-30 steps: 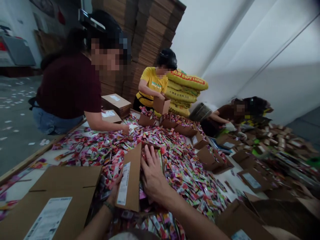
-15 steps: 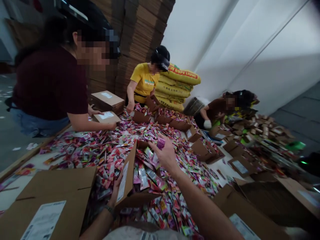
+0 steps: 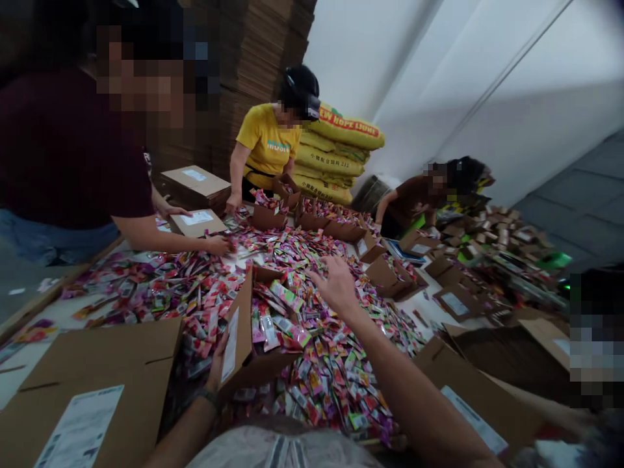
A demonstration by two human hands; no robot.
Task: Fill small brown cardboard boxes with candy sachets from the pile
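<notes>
Centre of frame: open cardboard box (image 3: 242,315), bright packets (image 3: 269,328) inside. Left hand (image 3: 218,361) clamped on box's labelled left side, fingers partly hidden. Right hand (image 3: 336,286) just right of box, above heap of packets (image 3: 336,367); thumb apart from loosely bent fingers, underside hidden, cannot tell if palm holds anything. Heap spreads over white surface (image 3: 429,289). Large labelled box (image 3: 134,354) lower left. Upper left, person in dark shirt (image 3: 73,162) reaches to packets. Upper centre, person in yellow shirt (image 3: 269,146), beside stacked yellow sacks (image 3: 336,161).
</notes>
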